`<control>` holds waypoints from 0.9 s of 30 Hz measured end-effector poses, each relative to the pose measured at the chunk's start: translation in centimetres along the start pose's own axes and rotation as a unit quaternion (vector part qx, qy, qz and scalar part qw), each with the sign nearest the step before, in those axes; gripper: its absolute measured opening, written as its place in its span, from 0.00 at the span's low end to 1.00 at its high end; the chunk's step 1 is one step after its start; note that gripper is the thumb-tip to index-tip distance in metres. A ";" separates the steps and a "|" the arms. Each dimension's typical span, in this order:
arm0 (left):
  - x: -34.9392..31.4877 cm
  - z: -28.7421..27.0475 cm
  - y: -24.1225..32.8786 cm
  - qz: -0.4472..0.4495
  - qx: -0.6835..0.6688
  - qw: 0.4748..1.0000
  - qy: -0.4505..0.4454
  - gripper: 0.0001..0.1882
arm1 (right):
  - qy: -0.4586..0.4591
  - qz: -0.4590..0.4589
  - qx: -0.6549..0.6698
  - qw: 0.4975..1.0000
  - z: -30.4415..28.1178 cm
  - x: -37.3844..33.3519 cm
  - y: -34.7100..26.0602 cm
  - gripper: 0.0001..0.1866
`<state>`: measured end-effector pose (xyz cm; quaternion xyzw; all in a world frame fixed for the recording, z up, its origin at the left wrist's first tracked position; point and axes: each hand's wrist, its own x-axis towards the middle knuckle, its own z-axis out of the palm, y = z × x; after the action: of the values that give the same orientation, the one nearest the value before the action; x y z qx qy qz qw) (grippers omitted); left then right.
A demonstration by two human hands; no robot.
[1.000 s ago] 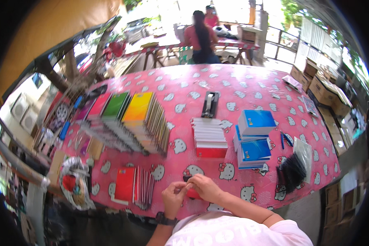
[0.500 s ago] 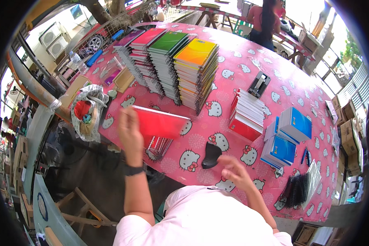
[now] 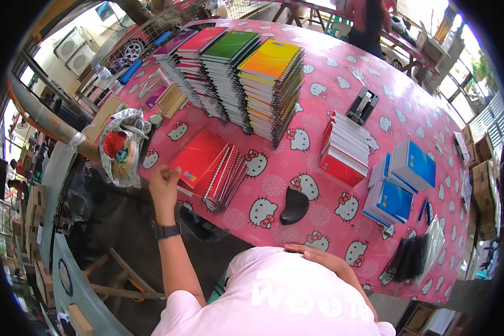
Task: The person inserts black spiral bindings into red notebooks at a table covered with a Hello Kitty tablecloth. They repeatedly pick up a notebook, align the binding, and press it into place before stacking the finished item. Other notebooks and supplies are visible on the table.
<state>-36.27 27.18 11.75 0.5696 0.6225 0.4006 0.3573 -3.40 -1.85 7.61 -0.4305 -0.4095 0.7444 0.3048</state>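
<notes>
A red spiral notebook (image 3: 199, 158) lies on a pile of red spiral notebooks (image 3: 228, 178) near the table's left front edge. At its near left corner, my left hand (image 3: 166, 180) has its fingers curled closed against the cover's edge. My right hand (image 3: 313, 253) rests at the front edge of the table against my shirt, fingers stretched out and holding nothing. A black curved object (image 3: 294, 206) lies on the table ahead of it. Beyond that stands a row of unbound red-covered books (image 3: 343, 151).
Tall stacks of yellow (image 3: 270, 59), green (image 3: 229, 46) and pink notebooks (image 3: 203, 40) stand behind the pile. Blue books (image 3: 395, 199), black spiral coils (image 3: 410, 259) and a black hole punch (image 3: 363, 106) lie to the right. A plastic bag (image 3: 123, 147) hangs at the left edge.
The red notebook came down from the air onto the red pile with my left hand. My right hand drew back from beside the black curved object to the table's front edge.
</notes>
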 end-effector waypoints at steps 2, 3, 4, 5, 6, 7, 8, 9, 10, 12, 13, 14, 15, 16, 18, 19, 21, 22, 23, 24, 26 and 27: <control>-2.0 -0.4 0.7 -0.012 0.162 0.987 0.017 0.27 | 0.023 0.027 0.021 0.999 0.4 -0.9 -0.4 0.30; -1.6 -0.6 -1.3 0.059 0.181 0.980 0.063 0.29 | 0.034 0.040 0.031 0.998 0.6 -1.2 -0.4 0.30; -1.8 -0.2 -1.0 0.127 0.180 0.972 0.080 0.29 | 0.033 0.035 0.030 0.998 0.4 -1.5 0.1 0.31; -2.0 0.2 -0.4 0.195 0.178 0.960 0.096 0.29 | 0.032 0.031 0.030 0.999 0.1 -1.7 0.9 0.32; -2.2 0.5 0.0 0.262 0.174 0.943 0.112 0.28 | 0.032 0.026 0.029 0.999 0.0 -2.1 1.7 0.32; -2.2 0.7 0.1 0.222 0.141 0.963 0.060 0.28 | 0.033 0.027 0.034 0.999 -0.3 -2.5 2.1 0.33; -2.3 0.9 0.1 0.182 0.108 0.977 0.008 0.29 | 0.035 0.028 0.040 0.998 -0.5 -3.0 2.5 0.34; -2.5 1.1 0.0 0.141 0.074 0.986 -0.047 0.29 | 0.038 0.028 0.046 0.998 -0.5 -3.6 3.1 0.35; -2.5 1.3 -0.6 0.152 0.103 0.983 -0.006 0.28 | 0.047 0.032 0.060 0.997 -0.6 -4.4 3.8 0.36; -2.6 0.7 -3.3 0.199 0.147 0.962 0.114 0.26 | 0.072 0.030 0.075 0.994 -0.7 -6.4 5.3 0.37; -3.0 0.2 -4.2 0.146 0.097 0.978 0.115 0.24 | 0.084 0.047 0.108 0.990 -1.1 -7.6 7.0 0.36; -3.8 0.1 -4.7 0.130 0.060 0.983 0.117 0.21 | 0.096 0.062 0.141 0.983 -1.4 -8.8 8.4 0.36; -3.8 -0.9 -7.4 0.146 0.154 0.973 0.095 0.18 | 0.110 0.049 0.144 0.982 -1.5 -9.9 8.4 0.34; -4.4 -1.4 -9.1 0.055 0.133 0.990 0.005 0.15 | 0.137 0.065 0.152 0.977 -1.5 -10.9 9.1 0.31; -5.2 -3.8 -20.7 0.190 0.545 0.782 -0.235 0.11 | 0.142 0.109 0.137 0.974 -2.0 -11.3 8.6 0.30; -7.3 -3.1 -17.7 0.205 0.589 0.658 -0.421 0.13 | 0.147 0.134 0.119 0.973 -2.2 -11.0 7.4 0.26; -9.3 -1.5 -18.2 -0.116 0.452 0.712 -0.524 0.25 | 0.131 0.151 0.113 0.973 -3.0 -10.5 7.2 0.24; -10.2 0.2 -17.5 -0.105 0.432 0.671 -0.593 0.27 | 0.123 0.164 0.112 0.972 -3.1 -10.3 7.4 0.23; -10.6 1.4 -17.3 -0.034 0.348 0.681 -0.643 0.28 | 0.159 0.170 0.133 0.963 -3.3 -10.0 7.7 0.21; -10.6 2.6 -16.9 -0.017 0.361 0.667 -0.652 0.27 | 0.191 0.156 0.091 0.965 -3.5 -9.8 7.6 0.20; -10.7 6.2 -12.5 0.016 0.337 0.662 -0.670 0.25 | 0.259 0.129 -0.018 0.957 -4.3 -9.5 5.9 0.19; -10.8 7.5 -10.2 0.028 0.306 0.666 -0.680 0.24 | 0.322 0.103 -0.065 0.939 -4.2 -9.6 5.0 0.17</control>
<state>-32.79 16.85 -0.78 0.7781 0.2784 -0.3014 0.4756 4.11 -10.50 5.70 -0.7060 -0.2898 0.5652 0.3132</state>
